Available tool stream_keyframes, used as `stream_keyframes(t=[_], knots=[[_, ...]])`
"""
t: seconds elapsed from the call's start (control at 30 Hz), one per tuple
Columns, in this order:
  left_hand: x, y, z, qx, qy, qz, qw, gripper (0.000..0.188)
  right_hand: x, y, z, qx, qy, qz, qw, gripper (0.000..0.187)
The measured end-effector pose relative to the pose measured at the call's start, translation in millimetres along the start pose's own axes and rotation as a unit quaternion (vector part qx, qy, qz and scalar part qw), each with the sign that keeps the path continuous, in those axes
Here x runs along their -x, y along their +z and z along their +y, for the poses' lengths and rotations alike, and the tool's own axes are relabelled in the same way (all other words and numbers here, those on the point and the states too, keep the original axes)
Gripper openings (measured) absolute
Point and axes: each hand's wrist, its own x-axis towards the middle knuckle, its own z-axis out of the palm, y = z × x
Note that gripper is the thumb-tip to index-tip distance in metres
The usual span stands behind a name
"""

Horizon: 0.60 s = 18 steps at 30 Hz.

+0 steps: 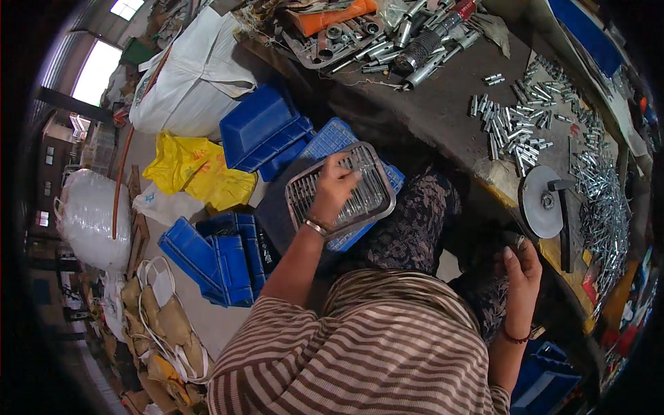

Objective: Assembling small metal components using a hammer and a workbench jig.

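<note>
The dark workbench [443,117] runs along my right side, strewn with small silver metal pins [515,131] that thicken into a heap toward its far edge. A round grey disc [541,202] sits at the near edge. To my left, blue plastic bins [266,131] are stacked on the floor beside a yellow bag [197,173] and a white sack [187,76].

Beside my knee a rectangular metal tray [373,204] rests on a blue crate [332,142], its long axis running from lower left to upper right, filled with silver rods lying across it. My left hand [333,187] reaches into it, fingers curled down onto the rods; I cannot tell whether they grip any.

My right hand [522,266] sits below the bench edge, fingers bent around something small and dark, too shadowed to identify.
</note>
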Motion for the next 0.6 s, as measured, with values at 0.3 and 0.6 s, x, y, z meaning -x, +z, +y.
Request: stream_keyframes(t=[0.3, 0.6], knots=[[-33.6, -11.3, -5.2, -0.04, -0.066, 0.013, 0.997, 0.053, 1.1, 3.0, 5.5, 0.013, 0.003, -0.015, 1.0, 0.026], [-43.3, -8.1, -14.3, -0.21, 0.034, 0.027, 0.977, 0.056, 1.1, -0.1, 18.3, 0.014, 0.006, -0.016, 1.0, 0.023]])
